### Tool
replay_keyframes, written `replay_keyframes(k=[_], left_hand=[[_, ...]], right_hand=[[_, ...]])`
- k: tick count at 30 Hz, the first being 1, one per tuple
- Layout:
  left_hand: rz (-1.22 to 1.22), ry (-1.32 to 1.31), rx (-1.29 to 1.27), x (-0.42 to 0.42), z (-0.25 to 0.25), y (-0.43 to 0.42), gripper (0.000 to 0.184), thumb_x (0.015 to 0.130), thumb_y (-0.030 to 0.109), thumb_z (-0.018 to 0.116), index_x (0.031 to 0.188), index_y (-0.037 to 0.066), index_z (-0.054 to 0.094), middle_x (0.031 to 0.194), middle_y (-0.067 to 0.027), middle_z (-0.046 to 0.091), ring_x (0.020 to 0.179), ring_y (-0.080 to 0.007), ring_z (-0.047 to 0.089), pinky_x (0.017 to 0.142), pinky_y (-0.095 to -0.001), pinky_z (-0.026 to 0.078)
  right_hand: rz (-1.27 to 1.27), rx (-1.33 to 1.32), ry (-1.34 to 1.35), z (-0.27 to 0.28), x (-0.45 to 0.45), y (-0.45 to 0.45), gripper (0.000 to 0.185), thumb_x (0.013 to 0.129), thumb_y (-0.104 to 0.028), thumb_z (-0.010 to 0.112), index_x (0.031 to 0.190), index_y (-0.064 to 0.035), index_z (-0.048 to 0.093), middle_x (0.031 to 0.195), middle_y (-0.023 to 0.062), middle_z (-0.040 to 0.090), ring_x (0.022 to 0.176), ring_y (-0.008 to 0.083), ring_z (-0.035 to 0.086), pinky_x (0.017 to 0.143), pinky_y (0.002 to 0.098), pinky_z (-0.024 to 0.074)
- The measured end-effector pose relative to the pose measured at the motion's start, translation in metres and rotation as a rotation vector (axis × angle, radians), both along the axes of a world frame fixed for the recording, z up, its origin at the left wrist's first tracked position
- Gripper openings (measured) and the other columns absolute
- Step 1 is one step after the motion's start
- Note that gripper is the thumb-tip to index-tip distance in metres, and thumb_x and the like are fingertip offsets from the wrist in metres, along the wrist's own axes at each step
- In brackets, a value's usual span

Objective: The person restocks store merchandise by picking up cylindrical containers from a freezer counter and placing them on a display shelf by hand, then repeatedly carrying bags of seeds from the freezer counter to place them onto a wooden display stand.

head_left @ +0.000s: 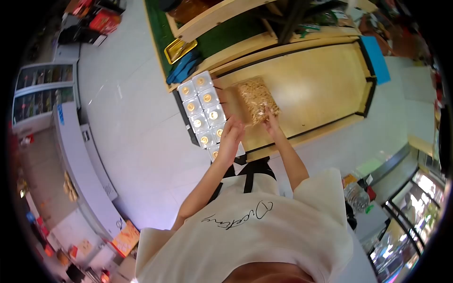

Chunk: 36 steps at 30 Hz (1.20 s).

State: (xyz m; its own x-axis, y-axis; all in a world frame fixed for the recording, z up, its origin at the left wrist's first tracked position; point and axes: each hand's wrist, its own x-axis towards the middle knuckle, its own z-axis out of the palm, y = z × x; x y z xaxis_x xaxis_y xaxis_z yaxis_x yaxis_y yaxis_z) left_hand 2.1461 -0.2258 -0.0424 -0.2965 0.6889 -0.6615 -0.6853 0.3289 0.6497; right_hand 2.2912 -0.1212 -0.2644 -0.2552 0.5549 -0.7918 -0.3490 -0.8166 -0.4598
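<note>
A clear bag of small tan pieces (257, 98) lies on the wooden table (316, 85). My right hand (271, 123) touches the bag's lower edge, its fingers partly spread against the plastic. To the left of it, my left hand (232, 133) is raised near the bag's lower left corner, fingers bent; whether it pinches the plastic is too small to make out. Two rows of clear square containers with gold round centres (198, 123) stand along the table's left end, right beside my left hand.
Beyond the table's far edge are a yellow tray (180, 50), a blue cloth-like item (185, 68) and a wooden shelf (222, 20). A blue panel (375, 60) is at the right end. A long white counter (87, 165) stands across the floor at left.
</note>
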Motion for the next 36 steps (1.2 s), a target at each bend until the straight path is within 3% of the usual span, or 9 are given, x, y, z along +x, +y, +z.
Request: replay_keyframes(k=[7,12,14,15,17,18,21,26,36], left_hand=[[0.188,0.272,-0.138,-0.037,0.021,-0.108,0.042,0.091,0.021,0.046,0.129,0.004,0.039,0.123,-0.0155,0.049,0.114,-0.0239,0.049,0.096,-0.0348,0.039],[0.305,0.805,-0.533,-0.036,-0.084,-0.295,0.041,0.083,0.017,0.056,0.121,0.005,0.047,0.117,-0.0169,0.054,0.105,-0.0255,0.054,0.085,-0.0349,0.045],[0.11,0.868,-0.899,-0.006,-0.129,-0.395,0.042,0.084,0.026,0.054,0.119,0.003,0.049,0.114,-0.0167,0.055,0.105,-0.0255,0.053,0.089,-0.0352,0.043],[0.115,0.71,-1.024,0.019,-0.163,-0.449,0.035,0.084,0.024,0.052,0.112,0.003,0.054,0.115,-0.0212,0.054,0.106,-0.0342,0.052,0.087,-0.0397,0.044],[-0.517,0.594,-0.893,0.064,-0.211,-0.565,0.035,0.082,0.028,0.051,0.105,0.003,0.061,0.108,-0.0197,0.059,0.102,-0.0316,0.056,0.087,-0.0398,0.044],[-0.582,0.476,-0.936,0.081,-0.2,-0.606,0.035,0.082,0.028,0.052,0.105,0.003,0.061,0.108,-0.0193,0.06,0.102,-0.0311,0.056,0.087,-0.0397,0.044],[-0.212,0.117,-1.201,0.103,-0.166,-0.707,0.036,0.081,0.028,0.053,0.106,0.004,0.06,0.106,-0.0179,0.06,0.1,-0.0297,0.057,0.086,-0.0395,0.044],[0.309,-0.02,-1.184,0.113,-0.193,-0.773,0.037,0.08,0.028,0.055,0.108,0.005,0.06,0.103,-0.0156,0.061,0.098,-0.0274,0.058,0.085,-0.0393,0.045],[0.621,0.293,-0.91,-0.003,-0.264,-0.767,0.039,0.079,0.029,0.056,0.11,0.006,0.059,0.098,-0.0122,0.063,0.092,-0.0236,0.059,0.081,-0.0382,0.046]], right_hand=[[-0.104,0.064,-0.059,-0.092,-0.042,0.023,0.051,0.07,-0.022,0.077,0.111,-0.0142,0.048,0.101,0.0067,0.055,0.085,0.022,0.056,0.074,0.0389,0.0496],[0.254,0.024,-0.476,-0.088,-0.018,0.006,0.054,0.078,-0.029,0.069,0.119,-0.0081,0.042,0.12,0.0112,0.051,0.102,0.0265,0.053,0.078,0.0414,0.0497],[0.432,0.013,-0.396,-0.111,0.007,-0.022,0.044,0.081,-0.033,0.064,0.111,-0.0057,0.046,0.081,0.0063,0.045,0.058,0.0183,0.045,0.046,0.0328,0.0433],[0.481,0.07,-0.415,-0.107,0.015,-0.046,0.028,0.086,-0.033,0.056,0.08,-0.0057,0.053,0.057,0.0023,0.041,0.038,0.0149,0.035,0.033,0.0294,0.0306],[0.658,0.419,-0.591,-0.119,0.035,-0.09,0.033,0.084,-0.033,0.054,0.092,-0.0012,0.06,0.073,0.0093,0.056,0.056,0.0192,0.049,0.048,0.0351,0.0413],[0.901,0.61,-0.787,-0.108,0.046,-0.115,0.04,0.08,-0.032,0.055,0.095,0.0044,0.061,0.094,0.021,0.063,0.087,0.0356,0.059,0.08,0.0433,0.0453],[1.261,0.937,-1.31,-0.073,0.037,-0.19,0.035,0.077,-0.026,0.053,0.096,0.0013,0.062,0.098,0.0227,0.062,0.092,0.0383,0.058,0.08,0.044,0.0455],[1.653,1.182,-1.14,-0.053,-0.054,-0.288,0.034,0.077,-0.027,0.054,0.094,0.001,0.062,0.096,0.0227,0.062,0.091,0.0386,0.058,0.079,0.0434,0.0461],[1.987,1.52,-0.749,-0.002,-0.312,-0.437,0.033,0.076,-0.029,0.056,0.089,0.0004,0.064,0.091,0.0227,0.063,0.09,0.0392,0.059,0.077,0.0422,0.0471]])
